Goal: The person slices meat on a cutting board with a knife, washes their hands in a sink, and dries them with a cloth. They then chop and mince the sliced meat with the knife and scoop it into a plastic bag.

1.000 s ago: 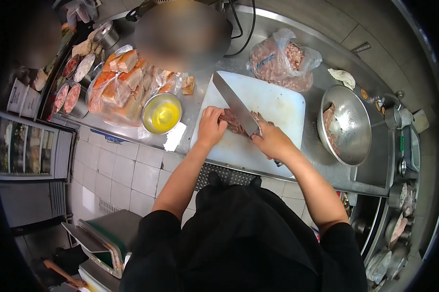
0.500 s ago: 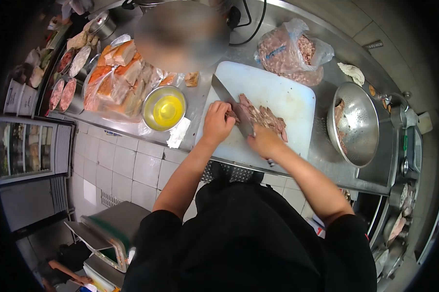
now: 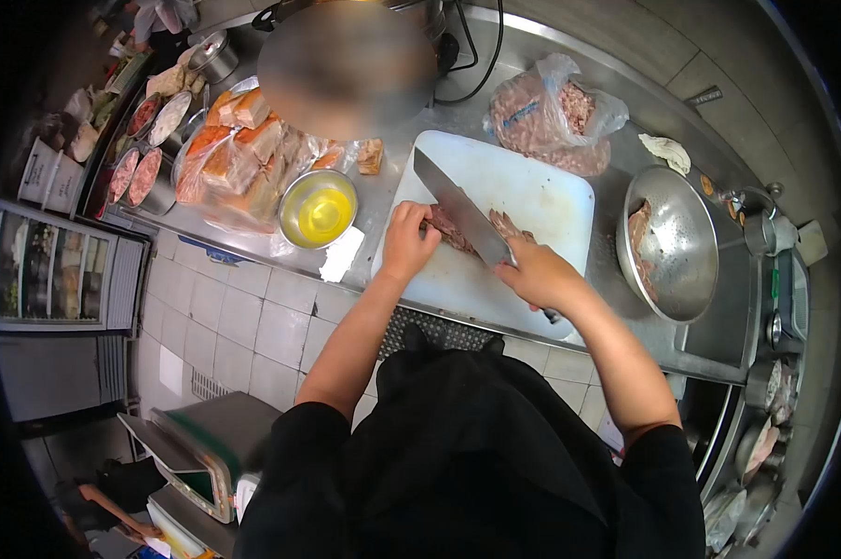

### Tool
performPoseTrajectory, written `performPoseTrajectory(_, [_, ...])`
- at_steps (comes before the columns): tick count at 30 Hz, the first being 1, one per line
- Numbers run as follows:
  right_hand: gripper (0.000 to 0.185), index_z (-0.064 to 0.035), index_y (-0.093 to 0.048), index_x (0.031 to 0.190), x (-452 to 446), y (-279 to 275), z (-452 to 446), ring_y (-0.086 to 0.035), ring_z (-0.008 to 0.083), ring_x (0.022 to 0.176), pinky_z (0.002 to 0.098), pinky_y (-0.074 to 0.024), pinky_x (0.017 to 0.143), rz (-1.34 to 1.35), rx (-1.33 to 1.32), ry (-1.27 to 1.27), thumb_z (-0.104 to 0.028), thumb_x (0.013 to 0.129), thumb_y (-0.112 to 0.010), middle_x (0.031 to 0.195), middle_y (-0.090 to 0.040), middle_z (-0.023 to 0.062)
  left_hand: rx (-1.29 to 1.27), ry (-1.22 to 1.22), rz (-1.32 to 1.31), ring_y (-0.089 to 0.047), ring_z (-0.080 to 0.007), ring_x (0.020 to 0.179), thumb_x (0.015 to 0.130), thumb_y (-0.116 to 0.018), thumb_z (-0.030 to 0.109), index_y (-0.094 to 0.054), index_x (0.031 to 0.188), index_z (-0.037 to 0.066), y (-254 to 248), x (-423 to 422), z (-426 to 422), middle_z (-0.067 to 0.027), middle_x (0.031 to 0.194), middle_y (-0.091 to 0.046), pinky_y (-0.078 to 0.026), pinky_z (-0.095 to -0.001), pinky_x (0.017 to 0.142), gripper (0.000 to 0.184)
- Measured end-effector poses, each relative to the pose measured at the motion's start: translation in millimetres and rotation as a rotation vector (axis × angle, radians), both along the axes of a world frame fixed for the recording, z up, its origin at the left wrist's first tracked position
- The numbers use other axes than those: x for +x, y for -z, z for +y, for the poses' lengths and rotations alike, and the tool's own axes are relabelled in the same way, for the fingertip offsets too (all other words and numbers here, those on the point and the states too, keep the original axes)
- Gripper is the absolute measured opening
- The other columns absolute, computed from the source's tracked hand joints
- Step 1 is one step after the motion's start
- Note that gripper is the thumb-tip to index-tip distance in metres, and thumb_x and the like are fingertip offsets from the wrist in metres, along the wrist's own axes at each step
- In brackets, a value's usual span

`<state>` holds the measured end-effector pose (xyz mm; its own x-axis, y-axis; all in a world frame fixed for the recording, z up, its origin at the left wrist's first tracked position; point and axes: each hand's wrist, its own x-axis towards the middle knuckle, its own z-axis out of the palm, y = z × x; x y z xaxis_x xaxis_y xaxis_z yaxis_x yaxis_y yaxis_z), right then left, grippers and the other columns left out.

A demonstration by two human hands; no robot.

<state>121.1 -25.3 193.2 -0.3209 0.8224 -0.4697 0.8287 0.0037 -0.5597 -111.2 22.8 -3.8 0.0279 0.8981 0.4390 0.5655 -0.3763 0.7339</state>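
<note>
My right hand (image 3: 540,277) is wrapped around the handle of a large kitchen knife (image 3: 464,210). Its broad blade slants up and left across the white cutting board (image 3: 541,200). Brown cooked meat (image 3: 448,229) lies to the left of the blade, and my left hand (image 3: 409,244) holds its left end with curled fingers. More meat pieces (image 3: 507,226) show on the blade's right side, partly covered by the knife and my right hand. Whether the edge touches the meat or the board is hard to make out.
A steel bowl (image 3: 709,252) holding some meat stands right of the board. Behind it sits a plastic bag of ground meat (image 3: 551,121). To the left are a bowl of yellow liquid (image 3: 322,212), a white cloth (image 3: 343,256) and bagged orange-skinned meat blocks (image 3: 239,163).
The knife and my right hand have shifted right and slightly toward me. More meat now shows left of the blade, less to its right. My left hand stays at the meat's left end.
</note>
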Motion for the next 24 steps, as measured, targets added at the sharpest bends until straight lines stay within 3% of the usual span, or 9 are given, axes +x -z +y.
performPoseTrajectory(5, [0.038, 0.0016, -0.053, 0.124, 20.5, -6.6, -18.7, -0.066, 0.0258, 0.049, 0.0414, -0.0542, 0.057, -0.125, -0.103, -0.107, -0.028, 0.101, -0.058, 0.072, -0.069, 0.0181, 0.007, 0.000, 0.001, -0.058, -0.0335, 0.100, 0.075, -0.068, 0.008, -0.062, 0.097, 0.004, 3.1, -0.2, 2.5, -0.0117, 0.101, -0.060, -0.050, -0.0426, 0.087, 0.024])
performPoseTrajectory(7, [0.038, 0.0084, -0.052, 0.119, 15.6, -20.0, -20.3, -0.068, 0.0334, 0.054, 0.0466, -0.0567, 0.069, -0.142, -0.191, -0.086, -0.024, 0.101, -0.055, 0.073, -0.070, 0.0228, 0.015, 0.001, 0.010, -0.058, -0.0336, 0.100, 0.075, -0.068, 0.008, -0.062, 0.097, 0.004, 2.2, 0.5, 2.1, -0.0117, 0.101, -0.060, -0.050, -0.0427, 0.088, 0.024])
performPoseTrajectory(13, [0.035, 0.0099, -0.053, 0.114, -10.9, -8.7, 1.5, -0.068, 0.0334, 0.053, 0.0456, -0.0570, 0.066, -0.105, -0.220, -0.060, -0.022, 0.099, -0.055, 0.072, -0.069, 0.0239, 0.023, 0.037, -0.005, -0.058, -0.0335, 0.098, 0.074, -0.067, 0.008, -0.062, 0.096, 0.004, -1.3, -2.1, 4.4, -0.0117, 0.098, -0.060, -0.050, -0.0429, 0.086, 0.022])
performPoseTrajectory(20, [0.032, 0.0086, -0.055, 0.114, -53.9, 85.5, 28.3, -0.067, 0.0335, 0.051, 0.0468, -0.0573, 0.065, -0.040, -0.076, 0.008, -0.018, 0.096, -0.055, 0.073, -0.069, 0.0255, -0.014, 0.036, -0.060, -0.059, -0.0330, 0.093, 0.075, -0.067, 0.007, -0.061, 0.095, 0.004, 3.1, -3.7, 4.4, -0.0120, 0.096, -0.060, -0.051, -0.0423, 0.083, 0.021])
performPoseTrajectory(22, [0.046, 0.0068, -0.053, 0.132, -60.2, 93.7, 30.4, -0.072, 0.0373, 0.066, 0.0501, -0.0579, 0.075, -0.028, -0.016, 0.050, -0.019, 0.094, -0.056, 0.084, -0.071, 0.0282, -0.001, 0.028, -0.044, -0.060, -0.0327, 0.093, 0.074, -0.067, 0.007, -0.062, 0.096, 0.004, 1.4, -4.4, 4.9, -0.0119, 0.096, -0.061, -0.052, -0.0420, 0.083, 0.022])
performPoseTrajectory(23, [0.046, 0.0068, -0.053, 0.132, -57.9, 95.4, 29.6, -0.072, 0.0373, 0.066, 0.0501, -0.0579, 0.075, -0.019, -0.007, 0.052, -0.019, 0.094, -0.056, 0.084, -0.071, 0.0282, -0.008, 0.044, -0.068, -0.061, -0.0314, 0.092, 0.077, -0.067, 0.007, -0.063, 0.097, 0.003, 0.0, -6.7, 1.9, -0.0116, 0.097, -0.062, -0.053, -0.0406, 0.082, 0.021])
performPoseTrajectory(24, [0.042, 0.0063, -0.054, 0.128, -55.7, 91.6, 30.8, -0.069, 0.0332, 0.057, 0.0469, -0.0566, 0.065, 0.024, -0.034, 0.080, -0.020, 0.095, -0.057, 0.078, -0.070, 0.0246, -0.008, 0.059, -0.094, -0.063, -0.0300, 0.091, 0.079, -0.067, 0.006, -0.063, 0.098, 0.002, -0.9, -8.8, 1.3, -0.0114, 0.098, -0.063, -0.054, -0.0392, 0.082, 0.020])
